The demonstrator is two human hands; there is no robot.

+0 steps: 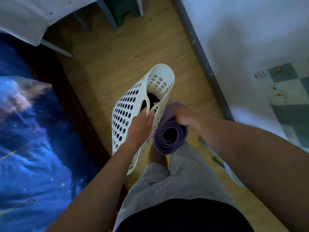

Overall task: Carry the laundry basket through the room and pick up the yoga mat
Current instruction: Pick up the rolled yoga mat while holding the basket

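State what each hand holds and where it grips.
Left hand grips the white perforated plastic laundry basket by its handle; right hand clasps the rolled purple yoga mat near its upper end.

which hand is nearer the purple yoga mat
Right. The right hand grips the rolled yoga mat; the left hand holds the laundry basket beside it.

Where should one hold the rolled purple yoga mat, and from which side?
Grip the rolled yoga mat around its body just past the open spiral end, coming from the right, as the right hand does. The laundry basket in the left hand blocks its left side.
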